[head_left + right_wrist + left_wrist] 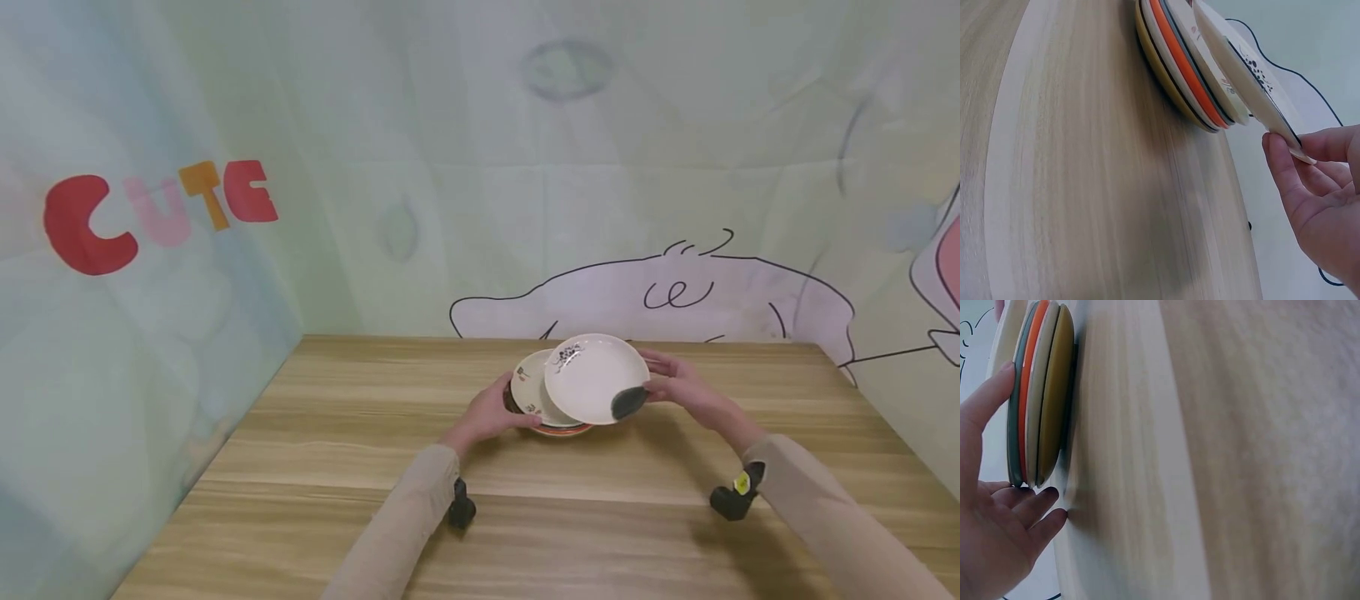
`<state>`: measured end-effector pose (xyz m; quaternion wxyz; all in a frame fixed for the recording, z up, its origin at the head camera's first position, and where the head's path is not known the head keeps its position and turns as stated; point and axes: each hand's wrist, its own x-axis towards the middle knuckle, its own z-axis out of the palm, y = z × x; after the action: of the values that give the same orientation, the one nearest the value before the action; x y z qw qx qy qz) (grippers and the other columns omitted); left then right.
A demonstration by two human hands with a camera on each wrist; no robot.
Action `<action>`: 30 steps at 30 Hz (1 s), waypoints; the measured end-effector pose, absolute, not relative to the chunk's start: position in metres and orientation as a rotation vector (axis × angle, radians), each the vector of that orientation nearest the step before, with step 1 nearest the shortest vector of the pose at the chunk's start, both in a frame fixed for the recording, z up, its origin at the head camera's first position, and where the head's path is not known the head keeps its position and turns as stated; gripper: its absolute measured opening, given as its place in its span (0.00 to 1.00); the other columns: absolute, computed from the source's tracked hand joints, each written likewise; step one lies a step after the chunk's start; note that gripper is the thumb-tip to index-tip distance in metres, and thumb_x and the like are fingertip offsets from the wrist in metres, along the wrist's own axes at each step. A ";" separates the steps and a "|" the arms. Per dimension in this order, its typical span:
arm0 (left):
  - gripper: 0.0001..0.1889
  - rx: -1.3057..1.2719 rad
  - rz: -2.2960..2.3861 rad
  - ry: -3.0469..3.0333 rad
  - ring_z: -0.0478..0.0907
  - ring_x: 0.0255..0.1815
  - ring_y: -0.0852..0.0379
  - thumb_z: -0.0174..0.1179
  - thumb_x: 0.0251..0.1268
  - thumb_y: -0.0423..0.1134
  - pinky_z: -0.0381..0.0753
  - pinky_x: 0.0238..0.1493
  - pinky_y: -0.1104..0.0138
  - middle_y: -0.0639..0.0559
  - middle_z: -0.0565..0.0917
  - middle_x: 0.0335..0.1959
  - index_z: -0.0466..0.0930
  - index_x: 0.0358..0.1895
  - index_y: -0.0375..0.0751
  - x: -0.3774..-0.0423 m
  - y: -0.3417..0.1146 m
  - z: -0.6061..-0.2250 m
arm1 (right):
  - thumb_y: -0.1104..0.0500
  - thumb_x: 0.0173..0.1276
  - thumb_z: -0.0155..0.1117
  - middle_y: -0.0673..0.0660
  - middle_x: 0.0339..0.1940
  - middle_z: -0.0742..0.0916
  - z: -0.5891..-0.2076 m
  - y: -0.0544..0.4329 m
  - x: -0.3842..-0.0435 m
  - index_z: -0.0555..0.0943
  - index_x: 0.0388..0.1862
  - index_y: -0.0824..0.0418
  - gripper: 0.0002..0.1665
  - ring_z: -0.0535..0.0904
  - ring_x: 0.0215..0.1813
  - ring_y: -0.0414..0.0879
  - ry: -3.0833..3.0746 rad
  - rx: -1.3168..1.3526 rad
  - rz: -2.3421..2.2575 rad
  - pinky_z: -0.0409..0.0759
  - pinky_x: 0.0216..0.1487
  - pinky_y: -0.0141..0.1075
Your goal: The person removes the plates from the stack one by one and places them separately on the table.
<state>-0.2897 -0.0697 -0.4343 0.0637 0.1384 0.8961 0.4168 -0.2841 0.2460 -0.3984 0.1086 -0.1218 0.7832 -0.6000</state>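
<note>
Hidden behind the white plate [588, 375] in the head view: the right part of the stack of plates [529, 390]. Out of sight behind the stack there, too: most fingers of the left hand [493, 412]. Cut off at the top in both wrist views: white plate and stack. Hard to tell any touching between them. Pinched by thumb and fingers of the right hand [681, 388] at its right edge: the white plate, tipped up over the stack. Held at the left edge by the left hand, thumb on a rim: the stack, on the wooden surface [360, 475].
</note>
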 end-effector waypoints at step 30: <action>0.48 0.438 1.268 2.679 0.63 0.64 0.48 0.71 0.42 0.51 0.61 0.64 0.57 0.42 0.67 0.63 0.56 0.67 0.39 -0.289 -0.071 -0.434 | 0.74 0.64 0.46 0.81 0.64 0.54 -0.398 0.294 -0.274 0.42 0.68 0.76 0.37 0.75 0.39 0.27 2.333 -0.207 -1.890 0.79 0.44 0.28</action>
<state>-0.2892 -0.0715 -0.4337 0.0728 0.1457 0.8918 0.4220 -0.2743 0.2935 -0.3978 0.0659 -0.0686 0.7735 -0.6266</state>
